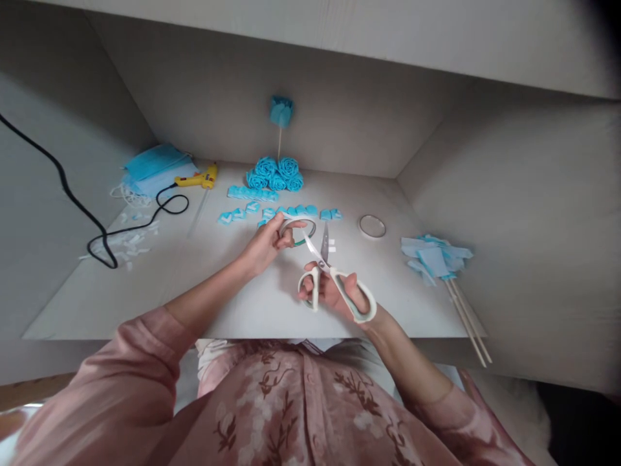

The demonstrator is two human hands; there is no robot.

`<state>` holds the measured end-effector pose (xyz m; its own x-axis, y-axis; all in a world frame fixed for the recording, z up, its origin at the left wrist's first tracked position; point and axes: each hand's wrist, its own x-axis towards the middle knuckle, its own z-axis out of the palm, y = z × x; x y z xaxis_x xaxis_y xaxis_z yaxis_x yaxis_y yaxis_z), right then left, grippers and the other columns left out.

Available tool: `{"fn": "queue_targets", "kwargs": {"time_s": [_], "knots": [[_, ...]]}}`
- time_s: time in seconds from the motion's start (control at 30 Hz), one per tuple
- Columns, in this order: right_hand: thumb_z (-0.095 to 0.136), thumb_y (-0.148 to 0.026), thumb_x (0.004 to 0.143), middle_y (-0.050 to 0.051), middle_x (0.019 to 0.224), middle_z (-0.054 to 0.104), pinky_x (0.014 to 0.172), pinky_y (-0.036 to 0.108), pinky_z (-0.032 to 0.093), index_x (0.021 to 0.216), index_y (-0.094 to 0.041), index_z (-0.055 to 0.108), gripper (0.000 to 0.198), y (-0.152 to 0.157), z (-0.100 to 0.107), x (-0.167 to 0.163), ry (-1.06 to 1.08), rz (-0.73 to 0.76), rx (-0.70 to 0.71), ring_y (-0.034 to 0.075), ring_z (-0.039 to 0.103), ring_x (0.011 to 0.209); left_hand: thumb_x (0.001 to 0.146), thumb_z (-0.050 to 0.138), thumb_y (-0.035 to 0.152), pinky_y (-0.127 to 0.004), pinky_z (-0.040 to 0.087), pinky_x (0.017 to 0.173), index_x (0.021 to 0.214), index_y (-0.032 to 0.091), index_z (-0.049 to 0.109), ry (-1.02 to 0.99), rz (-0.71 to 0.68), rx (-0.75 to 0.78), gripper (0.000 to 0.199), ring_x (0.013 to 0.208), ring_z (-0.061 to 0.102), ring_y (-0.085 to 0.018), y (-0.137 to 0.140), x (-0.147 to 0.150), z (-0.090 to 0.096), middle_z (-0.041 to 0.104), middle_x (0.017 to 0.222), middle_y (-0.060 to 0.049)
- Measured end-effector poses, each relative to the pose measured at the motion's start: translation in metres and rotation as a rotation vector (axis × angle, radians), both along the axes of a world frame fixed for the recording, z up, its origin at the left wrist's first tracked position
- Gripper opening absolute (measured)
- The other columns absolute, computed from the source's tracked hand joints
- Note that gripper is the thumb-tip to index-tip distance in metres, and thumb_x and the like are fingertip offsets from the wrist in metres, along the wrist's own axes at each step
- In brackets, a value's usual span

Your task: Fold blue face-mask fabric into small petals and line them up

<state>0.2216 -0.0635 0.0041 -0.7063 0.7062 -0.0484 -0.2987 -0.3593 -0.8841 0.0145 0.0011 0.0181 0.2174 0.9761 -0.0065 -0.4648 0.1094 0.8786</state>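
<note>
A roll of white tape (312, 229) hangs from my left hand (272, 243), whose fingers are closed around it. My right hand (334, 294) grips a pair of white-handled scissors (356, 307), thumb and fingers through the loops. The scissor blades are spread apart and point up toward the tape roll. Two small white strips (332, 245) show beside the right blade. Just beyond my hands lie rows of small blue folded pieces (299, 211), partly covered by my left hand.
Blue rosettes (276, 171) sit at the back below a blue block on a stick (281, 111). Left are blue face masks (158, 165), a yellow glue gun (196, 178) with a black cord, and white scraps (127, 246). Another tape roll (372, 226) and blue-topped sticks (466, 310) lie right.
</note>
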Motion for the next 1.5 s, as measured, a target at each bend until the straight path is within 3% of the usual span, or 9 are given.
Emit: {"fn": "queue_targets", "kwargs": {"time_s": [0.27,0.5,0.67,0.87,1.07,1.27,1.5], "knots": [[0.051,-0.074,0.081,0.008,0.095,0.058,0.077,0.036,0.052,0.12,-0.019,0.057,0.068,0.002,0.008,-0.01,0.024,0.075,0.042,0.017,0.057,0.079,0.087,0.056,0.058,-0.024,0.044,0.066,0.076,0.013,0.07,-0.024,0.015,-0.026,0.048,0.053,0.039,-0.01,0.0,0.002,-0.007,0.039,0.052,0.004],[0.054,-0.075,0.079,0.005,0.086,0.058,0.067,0.031,0.052,0.116,-0.02,0.06,0.067,0.012,0.011,-0.023,0.04,0.029,-0.019,0.017,0.056,0.075,0.084,0.06,0.055,-0.025,0.042,0.063,0.066,0.016,0.059,0.057,0.001,-0.025,0.043,0.054,0.041,-0.011,-0.007,0.009,-0.007,0.034,0.052,0.005],[0.054,-0.075,0.078,0.004,0.084,0.059,0.064,0.031,0.051,0.116,-0.021,0.059,0.066,0.014,0.013,-0.033,0.096,-0.031,-0.064,0.016,0.054,0.072,0.08,0.063,0.058,-0.026,0.04,0.063,0.057,0.017,0.05,0.116,0.003,0.019,0.049,0.057,0.044,-0.011,-0.012,0.01,-0.01,0.041,0.054,0.004],[0.062,-0.066,0.08,0.001,0.075,0.054,0.052,0.024,0.043,0.107,-0.02,0.064,0.054,0.012,0.017,-0.038,0.125,-0.11,-0.144,0.012,0.047,0.061,0.077,0.065,0.055,-0.029,0.042,0.074,0.062,0.016,0.057,0.127,0.001,0.045,0.043,0.069,0.05,-0.014,-0.011,0.01,-0.013,0.053,0.064,0.0],[0.067,-0.061,0.078,-0.003,0.068,0.044,0.04,0.017,0.028,0.096,-0.018,0.065,0.047,0.011,0.025,-0.028,0.184,-0.161,-0.267,0.006,0.035,0.052,0.084,0.055,0.045,-0.028,0.037,0.068,0.071,0.016,0.062,0.048,-0.128,0.104,0.033,0.061,0.041,-0.013,-0.01,0.006,-0.01,0.045,0.059,0.001],[0.071,-0.059,0.076,-0.004,0.064,0.047,0.038,0.016,0.026,0.096,-0.017,0.065,0.047,0.005,0.024,-0.024,0.14,-0.132,-0.26,0.005,0.033,0.047,0.084,0.064,0.039,-0.026,0.036,0.066,0.072,0.015,0.06,0.071,-0.179,0.121,0.027,0.063,0.045,-0.011,-0.014,0.006,-0.005,0.049,0.063,0.001],[0.072,-0.057,0.076,-0.005,0.061,0.049,0.033,0.016,0.024,0.103,-0.016,0.065,0.05,-0.001,0.018,-0.023,0.066,-0.108,-0.202,0.003,0.031,0.042,0.085,0.064,0.046,-0.026,0.039,0.066,0.073,0.013,0.064,0.148,-0.255,0.169,0.035,0.061,0.051,-0.011,-0.014,0.003,-0.007,0.053,0.061,0.001]]}}
